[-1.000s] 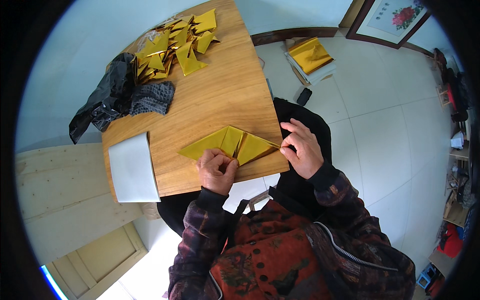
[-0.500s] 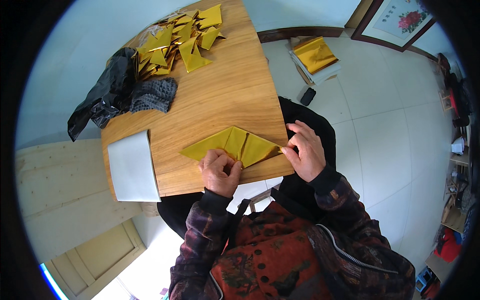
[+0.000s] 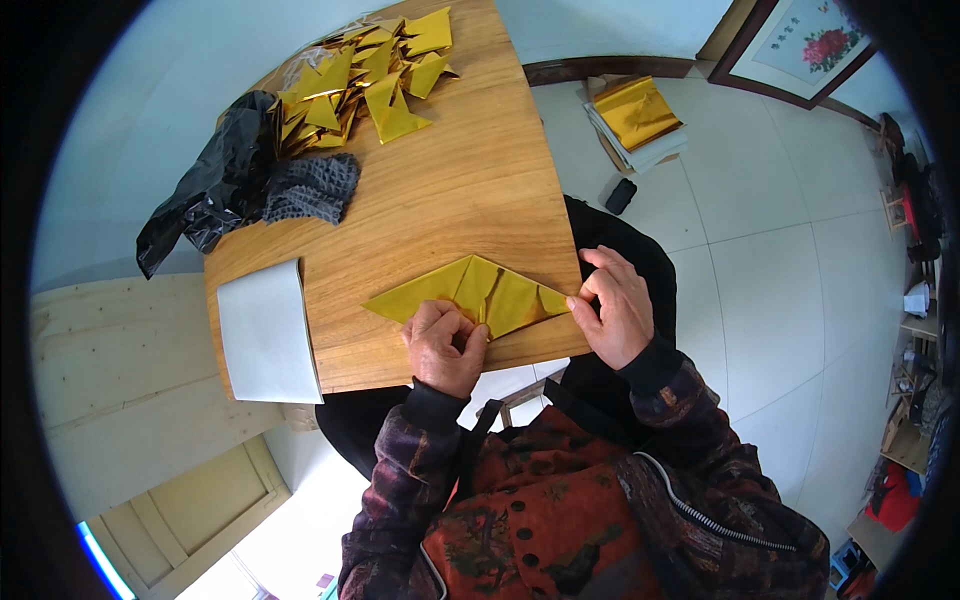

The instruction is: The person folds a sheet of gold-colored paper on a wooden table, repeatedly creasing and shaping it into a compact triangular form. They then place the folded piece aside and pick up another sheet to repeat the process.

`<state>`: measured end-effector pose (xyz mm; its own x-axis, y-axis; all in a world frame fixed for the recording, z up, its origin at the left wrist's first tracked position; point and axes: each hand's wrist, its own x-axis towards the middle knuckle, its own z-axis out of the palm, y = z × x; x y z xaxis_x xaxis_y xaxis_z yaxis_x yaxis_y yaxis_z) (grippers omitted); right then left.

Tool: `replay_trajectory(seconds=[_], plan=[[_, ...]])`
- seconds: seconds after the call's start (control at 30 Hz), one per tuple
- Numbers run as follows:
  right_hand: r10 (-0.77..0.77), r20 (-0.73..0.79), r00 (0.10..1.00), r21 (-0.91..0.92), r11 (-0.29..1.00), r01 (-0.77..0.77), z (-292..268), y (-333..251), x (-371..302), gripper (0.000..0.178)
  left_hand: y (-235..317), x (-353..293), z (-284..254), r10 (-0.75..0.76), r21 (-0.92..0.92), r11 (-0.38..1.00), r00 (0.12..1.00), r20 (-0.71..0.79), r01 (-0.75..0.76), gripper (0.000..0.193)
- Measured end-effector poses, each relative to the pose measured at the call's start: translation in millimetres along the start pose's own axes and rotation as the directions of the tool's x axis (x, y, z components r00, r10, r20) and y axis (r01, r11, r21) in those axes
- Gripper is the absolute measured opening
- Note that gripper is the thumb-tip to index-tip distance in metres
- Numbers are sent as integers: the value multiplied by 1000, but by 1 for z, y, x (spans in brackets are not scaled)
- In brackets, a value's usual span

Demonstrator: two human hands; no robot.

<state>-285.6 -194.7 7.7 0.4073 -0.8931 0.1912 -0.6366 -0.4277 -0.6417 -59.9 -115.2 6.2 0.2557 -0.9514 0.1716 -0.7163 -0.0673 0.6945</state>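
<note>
A sheet of gold foil paper point(image 3: 470, 285), folded into a wide diamond-like shape with creases, lies near the front edge of the wooden table point(image 3: 460, 190). My left hand point(image 3: 446, 345) presses on its lower middle with curled fingers, thumb and fingertips closed on the near edge. At the pointed right end, my right hand point(image 3: 612, 308) pinches the tip of the paper between thumb and forefinger. The fingertips of my left hand are partly hidden.
Folded gold pieces point(image 3: 370, 75) are heaped at the far left, beside a black plastic bag point(image 3: 215, 180) and a dark grey textured cloth point(image 3: 312, 188). A pale sheet point(image 3: 268, 330) overhangs the table's left edge. On the floor lie a gold-topped paper stack point(image 3: 636, 112) and a small black object point(image 3: 620, 196).
The whole view has shifted slightly. Both hands keep their holds on the gold paper, and the right part of the sheet looks a little more bent near the tip.
</note>
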Motion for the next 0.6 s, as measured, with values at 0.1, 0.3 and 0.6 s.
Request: replay_trajectory(seconds=[0.1,0.3,0.6], plan=[[-2,-16,1000,-16,1000,1,1,-1,0,19,0,0,0,0,-6,1000,1000,-4,0,19],[-41,-92,995,-19,999,39,7,2,-1,22,0,1,1,2,-3,1000,1000,0,-2,20],[-245,-45,969,-166,958,234,16,-38,-25,47,-3,1,0,27,61,998,999,37,-29,19]])
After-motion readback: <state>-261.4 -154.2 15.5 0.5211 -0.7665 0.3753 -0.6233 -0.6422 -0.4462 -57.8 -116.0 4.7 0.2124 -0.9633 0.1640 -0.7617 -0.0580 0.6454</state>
